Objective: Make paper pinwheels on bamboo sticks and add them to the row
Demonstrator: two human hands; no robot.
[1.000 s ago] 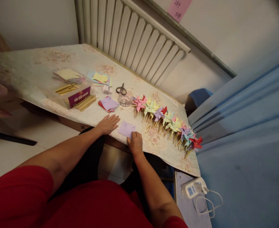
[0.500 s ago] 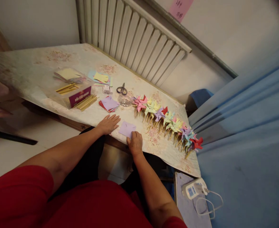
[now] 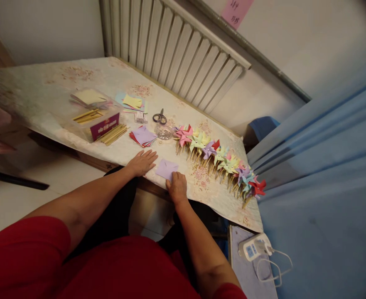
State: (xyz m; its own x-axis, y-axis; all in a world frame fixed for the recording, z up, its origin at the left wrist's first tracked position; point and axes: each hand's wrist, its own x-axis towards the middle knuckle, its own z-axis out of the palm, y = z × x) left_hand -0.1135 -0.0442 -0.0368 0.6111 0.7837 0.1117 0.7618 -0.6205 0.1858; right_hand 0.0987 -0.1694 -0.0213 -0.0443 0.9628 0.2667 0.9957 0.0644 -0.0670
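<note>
**Paper square between two hands at the table's near edge**

On the table point(image 3: 45, 104), the paper square point(image 3: 166, 168) sits at centre frame, the left hand point(image 3: 141, 162) just left of it, the right hand point(image 3: 177, 187) at its lower right corner. Right of them runs a row of pinwheels point(image 3: 220, 160). Above lie scissors point(image 3: 159, 118) and a paper stack point(image 3: 143, 136); a box point(image 3: 92, 114) stands upper left.

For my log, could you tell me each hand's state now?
Left hand: open, flat on the table.
Right hand: closed, pressing the purple paper.
</note>
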